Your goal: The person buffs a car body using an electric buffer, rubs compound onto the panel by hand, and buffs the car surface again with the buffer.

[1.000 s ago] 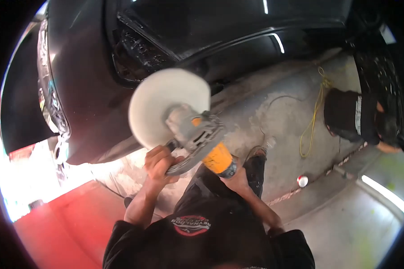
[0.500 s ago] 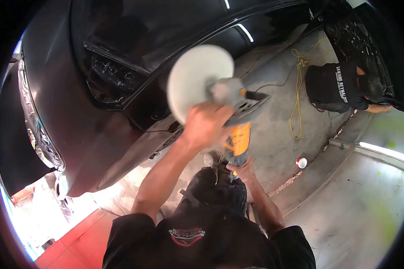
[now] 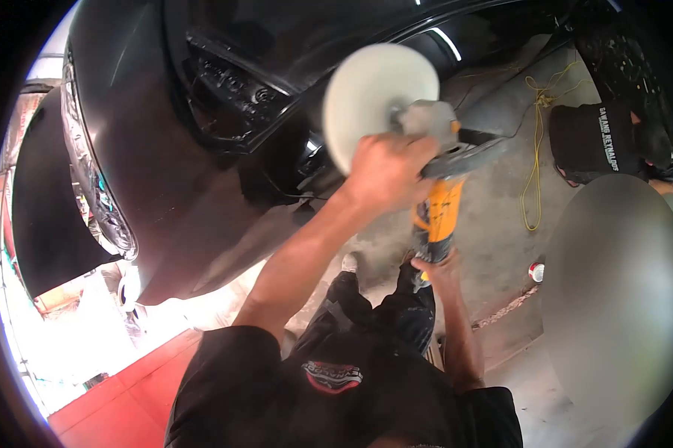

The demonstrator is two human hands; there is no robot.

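A yellow and grey car polisher [image 3: 442, 205] with a round white pad [image 3: 377, 101] is held up in front of me, beside the black car body [image 3: 217, 179]. My left hand [image 3: 390, 170] is closed round the front of it, close behind the pad, at the grey head. At the rear end of the yellow body, my right hand [image 3: 439, 270] wraps round the dark grip. The pad faces the car; whether it touches the panel I cannot tell.
A co-worker in a black shirt [image 3: 594, 142] crouches at the right. A yellow cord [image 3: 536, 175] lies on the concrete floor, with a red and white can [image 3: 536, 272] nearer. A blurred patch covers the right side. Red panels [image 3: 135, 388] stand lower left.
The view has shifted, so the car, cord and can sit further right. The polisher shows higher and further right in the picture, with both hands still on it.
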